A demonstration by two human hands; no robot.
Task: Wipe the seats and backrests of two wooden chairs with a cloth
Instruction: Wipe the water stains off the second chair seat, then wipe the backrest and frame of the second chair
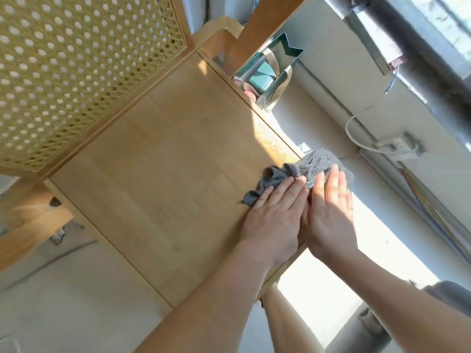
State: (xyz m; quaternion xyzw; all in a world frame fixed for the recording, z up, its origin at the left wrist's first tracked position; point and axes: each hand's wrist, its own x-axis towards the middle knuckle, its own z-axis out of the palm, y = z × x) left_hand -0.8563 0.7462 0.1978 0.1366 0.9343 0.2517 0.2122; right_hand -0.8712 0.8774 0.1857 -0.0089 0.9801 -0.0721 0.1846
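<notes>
At the right edge of the seat (163,179), the left hand (274,220) and right hand (328,217) are pressing straight-fingered on the grey cloth (314,164), which is overhanging that edge, with the bare wood lying leftward, nearer the left hand.

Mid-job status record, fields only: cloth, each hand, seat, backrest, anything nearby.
cloth: grey cloth, bunched, at the seat's edge and partly past it
left hand: left hand pressed flat on the cloth, fingers straight
right hand: right hand flat on the cloth beside the left, fingers straight
seat: seat of pale wood, sunlit near the cloth
backrest: backrest, a woven cane panel, no hand on it
nearby: green gift bag beyond the seat; white power strip with cable
</notes>
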